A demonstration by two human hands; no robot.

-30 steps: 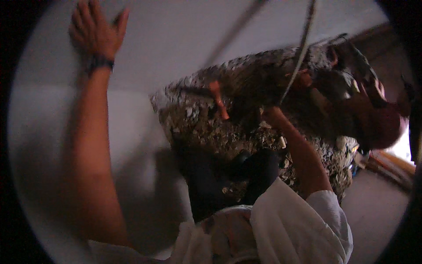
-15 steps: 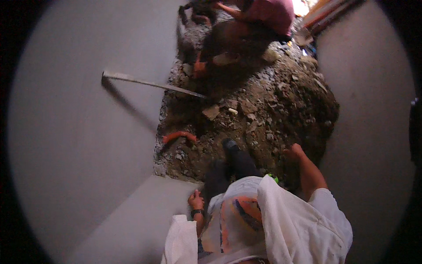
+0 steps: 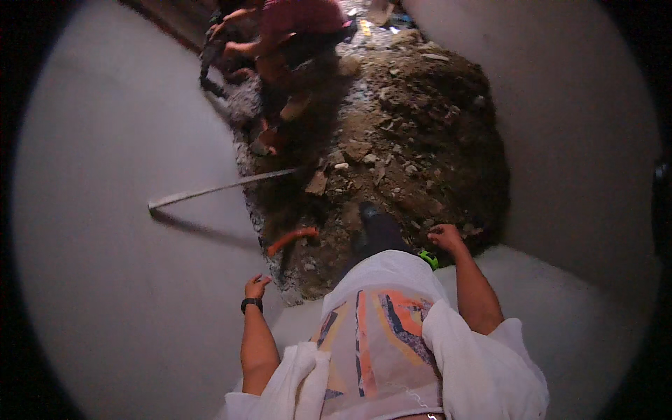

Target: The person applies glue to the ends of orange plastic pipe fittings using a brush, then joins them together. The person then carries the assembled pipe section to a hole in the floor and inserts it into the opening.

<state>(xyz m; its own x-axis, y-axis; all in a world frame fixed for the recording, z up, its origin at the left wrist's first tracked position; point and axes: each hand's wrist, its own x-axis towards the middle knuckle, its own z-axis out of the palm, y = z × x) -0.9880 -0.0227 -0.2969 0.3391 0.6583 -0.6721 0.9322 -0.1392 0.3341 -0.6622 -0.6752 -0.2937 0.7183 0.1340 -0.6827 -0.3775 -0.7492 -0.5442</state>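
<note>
My left hand (image 3: pixel 257 285) hangs beside the pale wall with a dark watch on the wrist. Its fingers are partly spread, and nothing shows in them. Over the rubble, my right hand (image 3: pixel 442 236) is loosely curled with its fingers somewhat apart, apparently empty. Between the hands, one dark boot (image 3: pixel 369 210) of mine stands on the broken ground. Near my left hand a short orange pipe (image 3: pixel 292 239) sticks up out of the dirt. Farther off, a long pale pole (image 3: pixel 224 187) slants from the rubble toward the left wall; its lower end is lost in shadow.
Loose earth and stones (image 3: pixel 413 140) fill the strip between smooth grey walls. At the far left a co-worker (image 3: pixel 297 21) in a dark red top bends over a dark object I cannot make out. Another orange pipe piece (image 3: pixel 268 136) stands near them. Something bright green (image 3: pixel 428 259) is at my waist.
My view has turned, so the co-worker and rubble sit farther left. My left hand has swung outward from my side toward the wall. My right hand's fingers have loosened.
</note>
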